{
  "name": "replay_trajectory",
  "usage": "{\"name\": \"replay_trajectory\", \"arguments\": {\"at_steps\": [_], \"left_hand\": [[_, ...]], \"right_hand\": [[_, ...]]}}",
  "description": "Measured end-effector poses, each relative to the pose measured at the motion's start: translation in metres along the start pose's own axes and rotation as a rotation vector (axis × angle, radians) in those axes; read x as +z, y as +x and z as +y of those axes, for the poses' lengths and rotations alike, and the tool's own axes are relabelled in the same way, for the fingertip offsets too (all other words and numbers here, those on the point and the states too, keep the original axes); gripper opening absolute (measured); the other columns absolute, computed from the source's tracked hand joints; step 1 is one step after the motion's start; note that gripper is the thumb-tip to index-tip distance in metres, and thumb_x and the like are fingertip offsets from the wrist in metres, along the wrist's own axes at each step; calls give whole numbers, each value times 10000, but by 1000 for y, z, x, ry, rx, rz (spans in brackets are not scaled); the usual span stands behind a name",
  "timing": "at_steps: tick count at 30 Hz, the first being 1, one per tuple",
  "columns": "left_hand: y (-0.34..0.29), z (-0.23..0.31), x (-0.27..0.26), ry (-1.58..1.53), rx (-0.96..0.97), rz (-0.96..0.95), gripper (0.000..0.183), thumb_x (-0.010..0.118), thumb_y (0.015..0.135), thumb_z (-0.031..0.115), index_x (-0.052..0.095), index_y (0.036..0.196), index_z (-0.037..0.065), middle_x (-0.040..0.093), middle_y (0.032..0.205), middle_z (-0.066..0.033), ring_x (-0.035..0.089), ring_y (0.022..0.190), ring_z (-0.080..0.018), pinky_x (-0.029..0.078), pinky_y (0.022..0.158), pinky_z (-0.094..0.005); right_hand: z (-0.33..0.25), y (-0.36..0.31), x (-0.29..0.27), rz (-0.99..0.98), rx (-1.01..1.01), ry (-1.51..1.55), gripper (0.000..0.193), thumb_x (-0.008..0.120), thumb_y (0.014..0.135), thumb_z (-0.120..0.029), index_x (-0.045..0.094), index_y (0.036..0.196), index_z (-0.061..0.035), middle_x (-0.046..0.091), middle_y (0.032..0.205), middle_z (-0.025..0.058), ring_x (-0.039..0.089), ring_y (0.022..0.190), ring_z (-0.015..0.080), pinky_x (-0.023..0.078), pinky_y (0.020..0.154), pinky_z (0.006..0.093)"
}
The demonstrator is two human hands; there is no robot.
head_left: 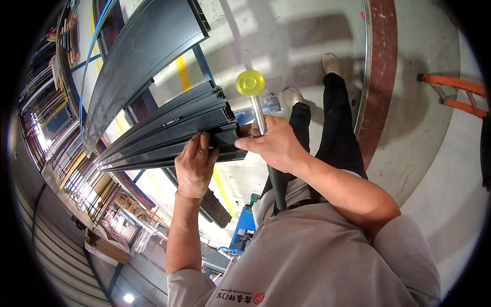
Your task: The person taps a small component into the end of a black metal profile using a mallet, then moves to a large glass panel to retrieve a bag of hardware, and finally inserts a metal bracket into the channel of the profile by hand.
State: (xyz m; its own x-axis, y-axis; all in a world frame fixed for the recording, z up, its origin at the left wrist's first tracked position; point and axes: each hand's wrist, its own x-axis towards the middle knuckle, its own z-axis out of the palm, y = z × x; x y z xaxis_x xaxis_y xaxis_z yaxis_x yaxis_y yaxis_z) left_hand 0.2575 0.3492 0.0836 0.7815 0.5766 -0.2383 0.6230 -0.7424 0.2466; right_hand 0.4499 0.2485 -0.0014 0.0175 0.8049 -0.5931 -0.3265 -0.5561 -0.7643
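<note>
Landmark: the stack of dark aluminium profiles (174, 135), running from upper left to centre. L of it, racks of stored frames (51, 117). A wider dark profile (143, 56) lies just above the stack. The left hand (195, 166) rests on the stack's near end, fingers (200, 143) curled over the lower edge, gripping it. R of the stack's end, the right hand (276, 143) is closed round the metal shaft of a mallet (255, 102); its yellow head is just above the end, black grip below the hand. Further R, the concrete floor (424, 153) w/ an orange frame (452, 94).
</note>
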Motion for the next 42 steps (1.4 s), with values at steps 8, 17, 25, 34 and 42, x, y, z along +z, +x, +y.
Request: {"name": "replay_trajectory", "arguments": {"at_steps": [8, 17, 25, 34, 42], "left_hand": [[-1, -2, 0, -32, -19, 11, 468, 771, 768, 11, 634, 1208, -69, 649, 1123, -220, 684, 926, -386, 565, 798, -408], [0, -1, 0, -22, -23, 5, 463, 777, 751, 17, 635, 1183, -73, 646, 1128, -218, 674, 965, -382, 568, 813, -412], [3, -1, 1, 4, 28, 29, 471, 793, 718, 17, 643, 1152, -85, 661, 1094, -219, 681, 943, -369, 582, 796, -407], [-7, -1, 8, -115, -57, 97, 525, 788, 739, 33, 606, 1216, -91, 627, 1177, -242, 649, 1004, -415, 557, 857, -409], [-36, 74, 56, -1285, -1252, 1160, 456, 744, 904, 131, 593, 1258, -114, 665, 1177, -124, 614, 1046, -183, 481, 928, -336]], "right_hand": [[10, 7, 9, 8, 6, 288, 337, 857, 796, -110, 537, 705, -53, 514, 666, -30, 460, 624, 74, 399, 562, 269], [13, 18, 2, -112, 214, 678, 314, 870, 773, -52, 594, 904, 19, 636, 861, 74, 663, 770, 159, 574, 697, 287], [18, 24, 0, -114, 228, 664, 278, 844, 781, -14, 612, 913, 65, 670, 835, 113, 687, 715, 190, 589, 640, 291], [0, 27, -2, -75, 167, 506, 230, 802, 810, -11, 576, 832, 24, 640, 833, 79, 663, 742, 166, 565, 682, 306], [-22, 23, -9, -7, 168, 314, 233, 741, 858, 19, 510, 831, -1, 630, 895, 131, 681, 778, 226, 621, 742, 401]]}}
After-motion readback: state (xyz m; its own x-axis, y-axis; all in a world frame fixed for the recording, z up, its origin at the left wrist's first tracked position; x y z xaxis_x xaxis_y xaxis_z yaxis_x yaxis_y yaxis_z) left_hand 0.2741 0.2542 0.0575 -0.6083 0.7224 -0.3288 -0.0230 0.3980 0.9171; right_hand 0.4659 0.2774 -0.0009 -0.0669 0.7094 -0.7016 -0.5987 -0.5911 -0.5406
